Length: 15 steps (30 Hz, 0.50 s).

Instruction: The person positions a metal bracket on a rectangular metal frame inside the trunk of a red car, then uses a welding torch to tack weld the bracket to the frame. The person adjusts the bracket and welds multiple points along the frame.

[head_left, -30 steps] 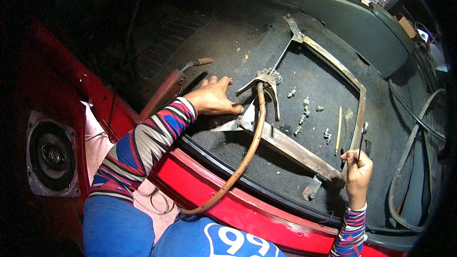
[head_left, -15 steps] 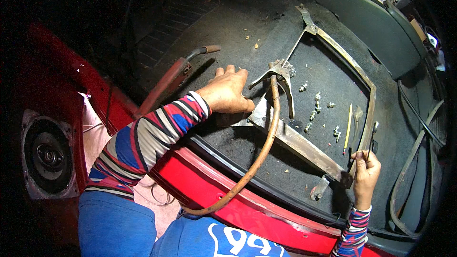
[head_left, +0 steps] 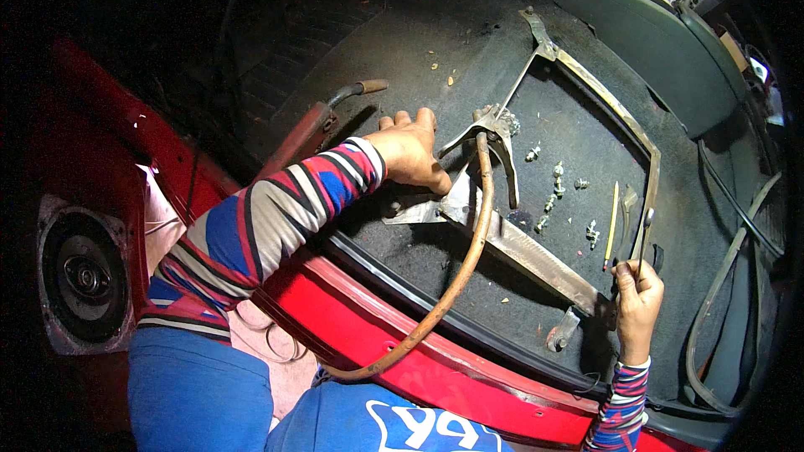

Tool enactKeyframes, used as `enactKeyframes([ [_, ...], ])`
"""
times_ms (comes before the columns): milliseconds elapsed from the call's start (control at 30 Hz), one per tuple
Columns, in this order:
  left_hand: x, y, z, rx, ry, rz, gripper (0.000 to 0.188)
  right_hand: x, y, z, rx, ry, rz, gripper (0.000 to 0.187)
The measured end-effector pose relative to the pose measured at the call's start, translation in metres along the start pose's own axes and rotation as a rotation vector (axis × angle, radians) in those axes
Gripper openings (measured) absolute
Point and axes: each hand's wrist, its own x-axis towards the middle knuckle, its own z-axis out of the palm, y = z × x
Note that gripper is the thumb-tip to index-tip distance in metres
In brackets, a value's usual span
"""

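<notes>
A bent metal frame of flat bars (head_left: 528, 251) lies on the dark carpet (head_left: 419, 50) inside a red car body. My left hand (head_left: 410, 151) lies flat with fingers spread at the frame's middle bracket, holding nothing. An orange-brown hose (head_left: 469, 251) runs from my chest up to the clamp (head_left: 501, 125) beside that hand. At the frame's right end, my right hand (head_left: 638, 305) is closed around a thin metal rod (head_left: 643, 238) that stands upright.
Several small bolts (head_left: 557, 188) and a yellow pencil (head_left: 611, 226) lie inside the frame. A rusty tool with a wooden handle (head_left: 352, 92) lies left of my hand. A round speaker (head_left: 79, 276) sits at the left. Rubber strips (head_left: 720, 285) curl at the right.
My left hand has slid a little to the right, up against the bracket and the hose's end. My right hand keeps hold of the rod in the same place.
</notes>
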Motion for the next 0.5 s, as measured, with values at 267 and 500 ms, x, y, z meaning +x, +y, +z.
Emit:
enactKeyframes([
  [267, -0.009, -0.007, 0.013, -0.079, 0.146, 0.173, 0.082, 0.000, 0.002, -0.009, 0.037, 0.094, -0.040, 0.021],
  [500, -0.011, -0.014, 0.013, -0.090, 0.190, 0.151, 0.086, 0.000, -0.005, -0.009, 0.042, 0.111, -0.061, 0.018],
])
